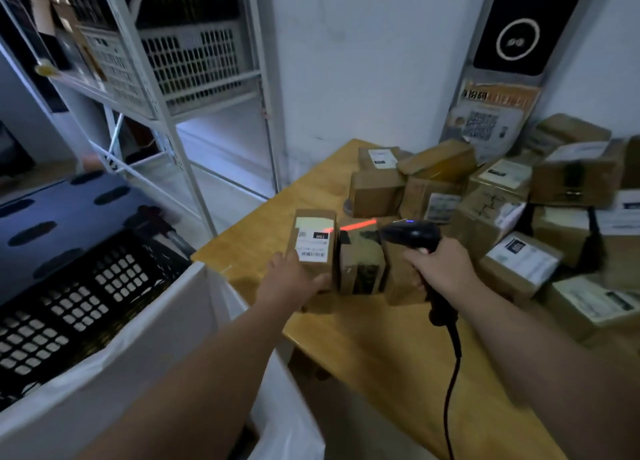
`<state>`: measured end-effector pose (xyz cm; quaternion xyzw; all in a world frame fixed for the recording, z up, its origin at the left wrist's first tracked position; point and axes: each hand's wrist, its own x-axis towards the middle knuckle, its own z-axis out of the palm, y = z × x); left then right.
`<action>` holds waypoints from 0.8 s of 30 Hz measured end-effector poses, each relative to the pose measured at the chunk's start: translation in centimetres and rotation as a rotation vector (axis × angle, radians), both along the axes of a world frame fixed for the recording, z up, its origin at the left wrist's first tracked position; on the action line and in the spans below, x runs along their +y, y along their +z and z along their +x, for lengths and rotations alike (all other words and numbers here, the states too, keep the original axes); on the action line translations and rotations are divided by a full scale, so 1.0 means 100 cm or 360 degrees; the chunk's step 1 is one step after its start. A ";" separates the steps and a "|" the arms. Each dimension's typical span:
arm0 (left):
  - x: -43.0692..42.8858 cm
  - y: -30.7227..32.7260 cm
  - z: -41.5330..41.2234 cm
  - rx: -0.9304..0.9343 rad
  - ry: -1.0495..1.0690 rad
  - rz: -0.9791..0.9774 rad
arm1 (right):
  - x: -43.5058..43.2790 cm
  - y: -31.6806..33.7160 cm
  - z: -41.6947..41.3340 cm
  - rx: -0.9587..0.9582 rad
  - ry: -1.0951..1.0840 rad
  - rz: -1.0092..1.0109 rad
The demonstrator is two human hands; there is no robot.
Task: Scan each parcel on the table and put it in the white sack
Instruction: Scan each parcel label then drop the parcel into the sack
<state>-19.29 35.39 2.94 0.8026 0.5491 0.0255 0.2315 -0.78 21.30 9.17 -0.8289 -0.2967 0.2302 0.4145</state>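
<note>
**Brown boxes on a wooden bench**

The bench (398, 355) is yellow wood. It runs from the middle of the frame down to the lower right. A big pile of brown boxes (498, 196) with white labels fills its right side, and some lean on each other. Near its left corner a tall box (313, 248) stands on end, touching a second box (362, 265).

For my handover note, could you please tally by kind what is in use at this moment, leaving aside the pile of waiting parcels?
Parcel under the red beam: 1
Black corded scanner: 1
White sack: 1
Total: 3
</note>
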 end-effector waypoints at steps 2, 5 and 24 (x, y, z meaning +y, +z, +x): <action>0.007 -0.012 0.012 0.0097 0.0200 -0.0132 | 0.010 -0.008 0.016 0.0106 0.0040 -0.0020; 0.016 -0.024 0.028 0.0204 0.0346 -0.0273 | 0.032 -0.017 0.028 0.0383 -0.0022 0.0008; 0.076 0.022 -0.004 -0.0234 -0.0142 0.0156 | 0.078 -0.013 0.062 0.1207 -0.0222 0.0105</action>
